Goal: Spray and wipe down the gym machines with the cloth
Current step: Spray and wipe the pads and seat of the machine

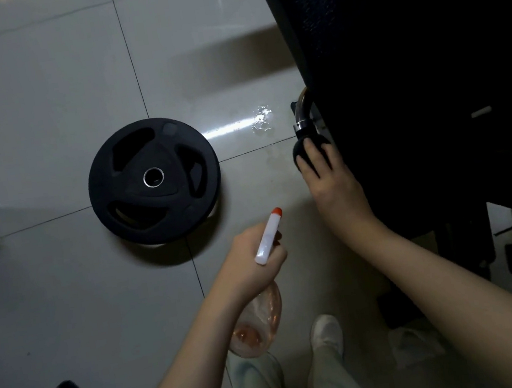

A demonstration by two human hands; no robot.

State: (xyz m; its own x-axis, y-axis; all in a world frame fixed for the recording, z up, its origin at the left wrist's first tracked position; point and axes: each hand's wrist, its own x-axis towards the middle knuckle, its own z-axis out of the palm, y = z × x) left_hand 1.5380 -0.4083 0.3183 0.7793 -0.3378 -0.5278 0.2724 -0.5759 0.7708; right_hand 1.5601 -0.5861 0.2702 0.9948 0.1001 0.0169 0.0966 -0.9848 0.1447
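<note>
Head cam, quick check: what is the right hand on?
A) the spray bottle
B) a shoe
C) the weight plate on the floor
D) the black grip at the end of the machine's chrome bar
D: the right hand curls over the black grip below the chrome bar, while the left hand holds the spray bottle and the weight plate lies untouched on the floor.
</note>
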